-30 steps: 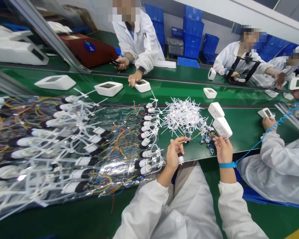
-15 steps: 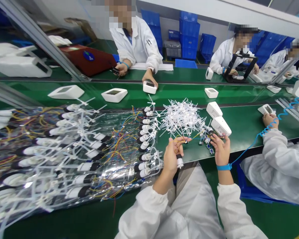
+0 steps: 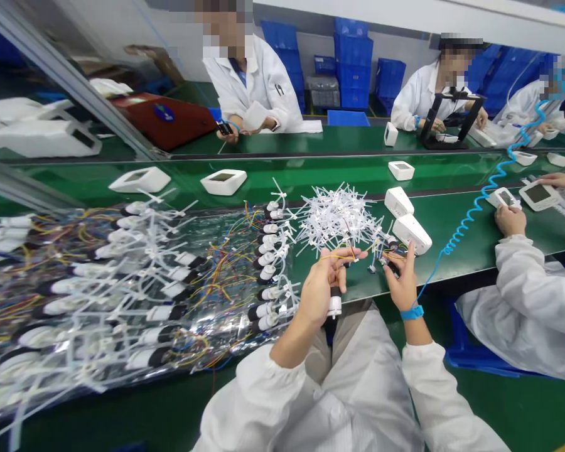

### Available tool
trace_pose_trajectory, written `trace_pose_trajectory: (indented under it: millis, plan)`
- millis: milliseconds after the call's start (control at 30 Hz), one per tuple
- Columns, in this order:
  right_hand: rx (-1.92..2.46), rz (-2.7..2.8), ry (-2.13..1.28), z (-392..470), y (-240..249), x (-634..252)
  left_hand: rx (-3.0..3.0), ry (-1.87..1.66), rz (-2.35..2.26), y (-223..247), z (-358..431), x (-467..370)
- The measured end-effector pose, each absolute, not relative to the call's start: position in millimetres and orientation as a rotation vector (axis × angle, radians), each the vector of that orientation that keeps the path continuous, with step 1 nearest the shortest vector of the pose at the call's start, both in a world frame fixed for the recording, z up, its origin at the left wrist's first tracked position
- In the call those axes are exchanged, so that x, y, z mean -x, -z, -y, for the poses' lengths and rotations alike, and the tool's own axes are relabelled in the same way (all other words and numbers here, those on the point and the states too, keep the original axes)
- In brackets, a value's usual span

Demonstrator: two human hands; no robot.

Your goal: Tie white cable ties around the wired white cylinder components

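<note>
In my left hand (image 3: 321, 282) is a small white cylindrical part with a black band (image 3: 334, 304), held under curled fingers. Its thin yellow and red wires run over my fingers, ending in a small connector (image 3: 356, 258) near the fingertips. My right hand (image 3: 402, 282) closes thumb and fingers around a small dark wired part (image 3: 392, 268), with the index finger pointing up. Small wired connectors (image 3: 373, 266) lie just left of that hand. Beyond both hands is a heap of white cable ties (image 3: 338, 215). Two white housings (image 3: 413, 233) rest just past my right hand.
Rows of white-and-black cylinders (image 3: 267, 274) with wires and ties cover plastic film at left. White devices (image 3: 224, 182) sit on the green conveyor (image 3: 306, 172). A blue coiled cord (image 3: 473, 216) runs to my right wrist. Co-workers sit opposite, and a co-worker's hand (image 3: 511, 220) is at right.
My right hand has shifted slightly left and closed more around the dark wired part. The coiled cord has swung upward. The co-worker opposite has lifted a white device off the conveyor.
</note>
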State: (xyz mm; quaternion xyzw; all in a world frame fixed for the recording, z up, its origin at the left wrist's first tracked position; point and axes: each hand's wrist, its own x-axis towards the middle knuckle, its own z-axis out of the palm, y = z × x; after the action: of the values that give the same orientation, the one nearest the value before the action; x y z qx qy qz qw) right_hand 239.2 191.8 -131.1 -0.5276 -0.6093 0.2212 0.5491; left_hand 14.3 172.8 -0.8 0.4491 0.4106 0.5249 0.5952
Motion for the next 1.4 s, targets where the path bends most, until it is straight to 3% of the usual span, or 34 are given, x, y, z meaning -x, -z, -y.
trace_pose_trajectory:
  millis: [367, 733, 1233, 1400]
  plan:
    - [1.305, 1.215, -0.538, -188.0, 143.6, -240.9, -1.08, -1.26, -1.017, -15.2, -169.5, 7.7]
    - [1.678, 1.486, -0.645, -186.5, 94.6, -276.0, -1.093, -1.157, -1.074, -26.0, -146.9, 27.4]
    - [1.68, 1.293, -0.733, -114.8, 65.7, -286.6, -1.125, -1.152, -1.1, -35.1, -116.8, 37.8]
    - [1.353, 1.342, -1.165, -83.0, 71.4, -235.6, -1.168, -1.01, -1.063, -26.3, -95.6, 33.4]
